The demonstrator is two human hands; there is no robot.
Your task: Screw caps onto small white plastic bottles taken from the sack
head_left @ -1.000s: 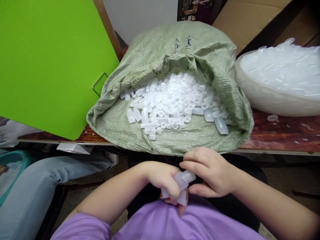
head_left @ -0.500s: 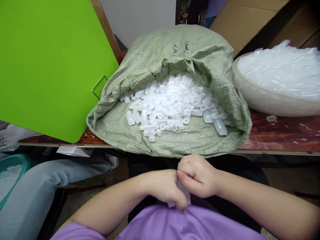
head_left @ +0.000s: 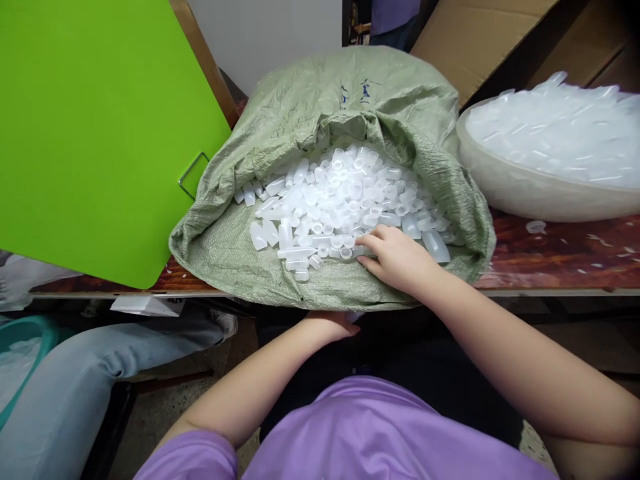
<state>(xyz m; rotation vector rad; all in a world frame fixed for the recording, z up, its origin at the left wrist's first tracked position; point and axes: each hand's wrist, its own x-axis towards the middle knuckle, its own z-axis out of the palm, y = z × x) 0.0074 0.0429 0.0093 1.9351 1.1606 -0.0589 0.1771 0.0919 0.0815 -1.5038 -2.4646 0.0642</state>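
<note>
A green woven sack (head_left: pixel 240 263) lies on the table with its mouth toward me. Small translucent white plastic pieces (head_left: pixel 330 193), many like short tubes with ring ends, spill inside it. My right hand (head_left: pixel 397 257) is over the sack's front lip at the near edge of the pile. Its thumb and forefinger are apart, on either side of a piece, and I see nothing lifted. Below the sack's front edge, partly hidden by it, my left hand (head_left: pixel 333 325) is closed; a bit of translucent plastic (head_left: pixel 354 317) shows beside its fingers.
A heaped oval bowl (head_left: pixel 540 200) of similar pieces stands at the right, with a loose ring (head_left: pixel 536 227) near it. A bright green board (head_left: pixel 100 133) leans at the left. Cardboard (head_left: pixel 485 40) is behind. Another person's jeans leg (head_left: pixel 75 373) and a teal basin (head_left: pixel 47 333) are lower left.
My right hand has left my left hand and moved up and forward to the pile. My left hand has shifted forward, partly under the sack's edge.
</note>
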